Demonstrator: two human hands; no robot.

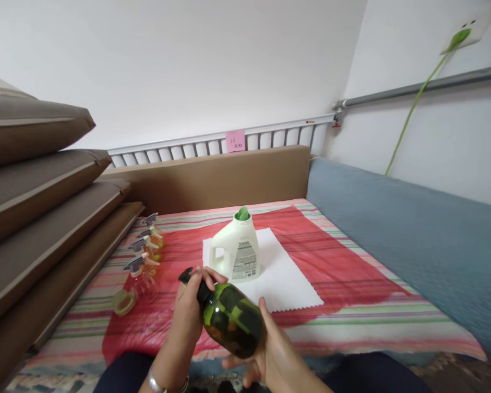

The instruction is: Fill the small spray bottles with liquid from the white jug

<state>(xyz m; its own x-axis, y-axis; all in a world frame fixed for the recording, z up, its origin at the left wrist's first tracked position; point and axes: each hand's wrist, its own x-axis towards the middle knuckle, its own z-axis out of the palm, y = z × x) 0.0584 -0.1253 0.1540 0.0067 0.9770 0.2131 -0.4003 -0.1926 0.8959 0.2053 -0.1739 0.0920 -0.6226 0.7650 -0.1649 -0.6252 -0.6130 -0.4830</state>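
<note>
A dark green pump bottle (234, 319) lies tilted between my two hands, low over the front of the striped cloth. My left hand (192, 303) is closed round its black pump top, fingers wrapped at the neck. Under the bottle's base is my right hand (272, 349), its palm against the bottle and its thumb and fingers apart. Just beyond stands a pale detergent jug (239, 251), upright, with a green spout (242, 213) in its open mouth. The jug rests on a white scalloped sheet (288, 284).
Several clear spray bottles (141, 273) stand in a row at left, near a round pale-lidded container (123, 302). Red plastic film (311, 251) covers part of the striped cloth (417, 322). Stacked brown cushions (45, 229) rise on the left; a blue padded side (409, 229) bounds the right.
</note>
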